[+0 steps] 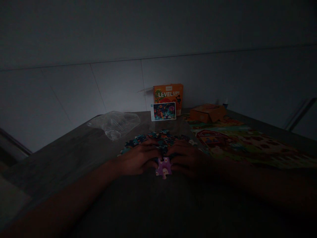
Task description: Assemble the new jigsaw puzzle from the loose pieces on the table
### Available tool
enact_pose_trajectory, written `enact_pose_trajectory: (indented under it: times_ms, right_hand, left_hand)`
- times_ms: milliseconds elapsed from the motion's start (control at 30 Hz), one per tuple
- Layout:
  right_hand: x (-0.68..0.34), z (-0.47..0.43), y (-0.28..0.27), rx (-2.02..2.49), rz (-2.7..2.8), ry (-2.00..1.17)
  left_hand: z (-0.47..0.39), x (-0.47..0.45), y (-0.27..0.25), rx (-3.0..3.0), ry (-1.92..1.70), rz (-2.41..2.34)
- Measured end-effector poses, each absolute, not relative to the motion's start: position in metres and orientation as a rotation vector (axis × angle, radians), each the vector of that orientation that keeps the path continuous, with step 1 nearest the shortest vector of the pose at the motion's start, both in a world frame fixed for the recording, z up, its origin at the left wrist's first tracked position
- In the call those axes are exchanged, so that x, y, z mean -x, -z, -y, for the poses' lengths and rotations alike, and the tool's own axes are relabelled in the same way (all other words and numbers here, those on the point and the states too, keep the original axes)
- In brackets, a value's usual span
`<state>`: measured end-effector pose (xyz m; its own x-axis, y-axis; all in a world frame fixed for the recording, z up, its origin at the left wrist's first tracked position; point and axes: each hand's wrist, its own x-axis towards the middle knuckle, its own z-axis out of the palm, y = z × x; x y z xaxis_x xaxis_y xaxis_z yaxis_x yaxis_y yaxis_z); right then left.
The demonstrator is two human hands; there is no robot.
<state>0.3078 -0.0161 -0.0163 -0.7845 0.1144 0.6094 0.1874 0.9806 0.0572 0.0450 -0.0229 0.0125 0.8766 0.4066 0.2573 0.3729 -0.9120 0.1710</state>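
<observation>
A purple jigsaw puzzle piece (163,168) with cream markings lies between my hands, near the middle of the view. My left hand (140,159) grips its left side, thumb at the lower edge and fingers curled near its top. From the other side my right hand (187,158) holds it in the same way, though this hand is in deep shadow. Just beyond the fingers spreads a heap of dark, many-coloured puzzle pieces (163,138), partly covered by both hands.
Behind the heap, a picture card (163,111) leans on an orange "LEVEL UP!" box (180,102). A crumpled clear plastic bag (119,122) lies at the left. To the right are a colourful farm picture (230,142) and an orange carton (206,113). The room is very dim.
</observation>
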Motion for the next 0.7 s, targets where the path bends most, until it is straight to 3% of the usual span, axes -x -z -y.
enact_pose_trajectory:
  times_ms: [700]
  right_hand:
    - [-0.3075, 0.0203, 0.0134, 0.064, 2.560, 0.081]
  left_hand:
    - [0.0272, -0.0504, -0.0203, -3.006, -0.405, -0.426]
